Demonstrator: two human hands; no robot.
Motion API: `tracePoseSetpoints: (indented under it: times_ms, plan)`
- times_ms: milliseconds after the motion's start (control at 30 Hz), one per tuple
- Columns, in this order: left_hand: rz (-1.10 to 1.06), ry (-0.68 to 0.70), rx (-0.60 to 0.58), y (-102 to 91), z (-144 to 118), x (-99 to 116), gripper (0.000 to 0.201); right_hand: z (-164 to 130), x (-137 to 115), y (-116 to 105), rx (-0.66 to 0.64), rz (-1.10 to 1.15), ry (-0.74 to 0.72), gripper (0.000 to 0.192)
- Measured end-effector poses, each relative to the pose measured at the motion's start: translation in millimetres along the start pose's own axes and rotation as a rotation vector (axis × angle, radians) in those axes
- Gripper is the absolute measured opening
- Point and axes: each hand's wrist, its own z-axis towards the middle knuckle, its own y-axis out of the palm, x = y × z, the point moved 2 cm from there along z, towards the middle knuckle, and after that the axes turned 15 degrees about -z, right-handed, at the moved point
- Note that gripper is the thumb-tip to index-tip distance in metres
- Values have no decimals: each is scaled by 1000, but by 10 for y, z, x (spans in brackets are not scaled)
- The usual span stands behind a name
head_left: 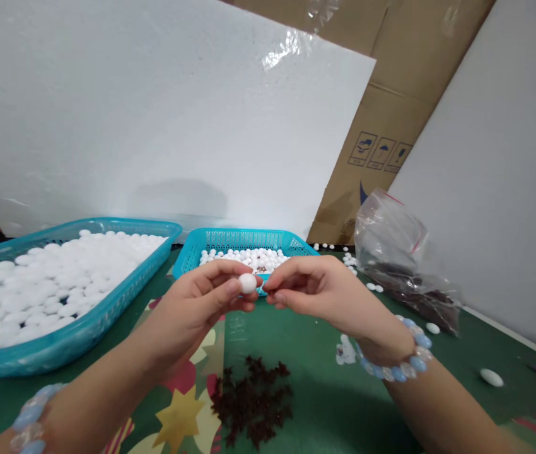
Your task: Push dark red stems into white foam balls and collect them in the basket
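Note:
My left hand (211, 290) pinches a small white ball (248, 283) between thumb and fingers, in front of the smaller basket. Close beside the ball, my right hand (310, 284) is closed in a pinch, its fingertips pointing at the ball's right side. What those fingertips hold is too small to make out. Below the hands, a pile of dark reddish-brown, spiky star-shaped pieces (253, 401) lies on the green tabletop (334, 403). Behind the hands stands a small blue basket (249, 238) with many white balls in it.
A large blue basket (83, 334) full of white balls (60, 284) stands at the left. At the right, a clear plastic bag (391, 233) holds dark brown material. Loose white balls, one at the right (492, 378), lie on the table. A white board (178, 113) and cardboard (391, 94) stand behind.

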Motion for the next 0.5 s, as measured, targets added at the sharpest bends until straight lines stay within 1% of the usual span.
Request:
tracePoseSetpoints:
  times_ms: [67, 233, 300, 400, 500]
  plan:
    - [5, -3, 5, 5, 1, -3, 11, -1, -8, 7, 7, 39, -15, 11]
    - [-17, -5, -39, 37, -15, -1, 7, 17, 0, 53, 97, 148, -211, 14]
    - [-48, -8, -48, 56, -24, -1, 9, 22, 12, 80, 106, 169, -270, 14]
    - [-63, 0, -49, 75, -33, -10, 12, 27, 22, 112, 82, 169, -309, 15]
    - [-57, 15, -65, 78, -37, -27, 10, 36, 28, 117, 77, 156, -305, 14]
